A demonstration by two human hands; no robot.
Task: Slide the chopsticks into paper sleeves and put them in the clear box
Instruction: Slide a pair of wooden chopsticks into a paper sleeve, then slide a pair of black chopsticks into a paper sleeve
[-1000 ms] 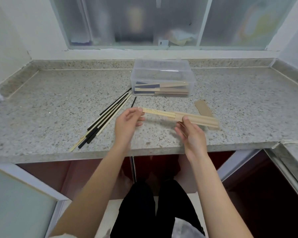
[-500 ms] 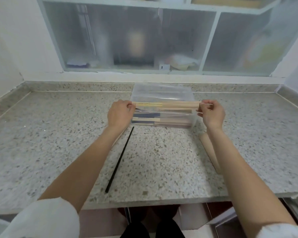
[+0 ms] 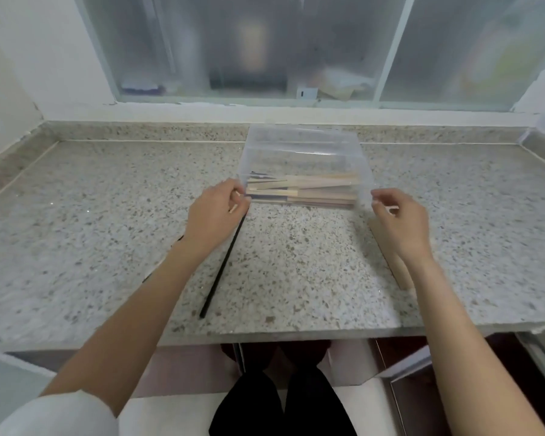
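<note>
Writing or labels cannot be made out anywhere. Left hand (image 3: 213,215) hovers at the near left corner of the clear box (image 3: 302,143), fingers loosely curled, holding nothing. Right hand (image 3: 400,221) is at the near right corner, fingers relaxed and slightly apart, also empty. Between them, sleeved chopsticks (image 3: 309,191) lie inside. One black chopstick (image 3: 222,269) lies beside the left fingers.

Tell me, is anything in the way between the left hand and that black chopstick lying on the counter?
Nothing visible is. The black chopstick lies bare on the counter, its far end right beside the left hand. The clear box sits further back, out of the path.
</note>
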